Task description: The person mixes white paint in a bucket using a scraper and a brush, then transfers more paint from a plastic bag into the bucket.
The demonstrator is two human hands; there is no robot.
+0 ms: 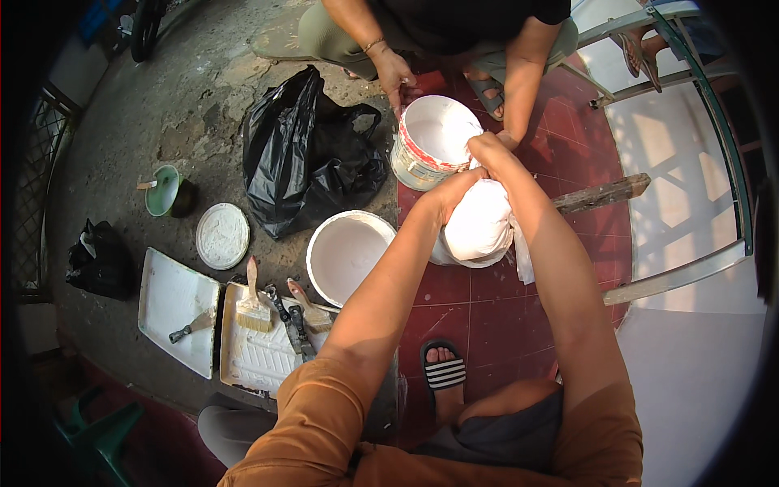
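A bulging white bag [480,223], plastic or cloth, hangs over a round container [442,253], mostly hidden beneath it. My left hand [461,191] is closed round the bag's gathered upper part. My right hand [491,152] also grips the gathered material, just beyond the left, its fingers partly hidden. A loose white end trails down beside my right forearm. Touching distance away stands a paint-smeared white bucket [404,162] with a red band, pale material inside. Across from me, another person's hand [395,79] is at its rim; their other hand is close to mine, partly covered.
To the left are a white tub [315,264], a black plastic bag [280,154], a round lid [222,236], and a green pot [170,192]. Paint trays [174,284] hold brushes [253,312] and scrapers. A wooden plank [604,195] and metal frame [690,284] lie right.
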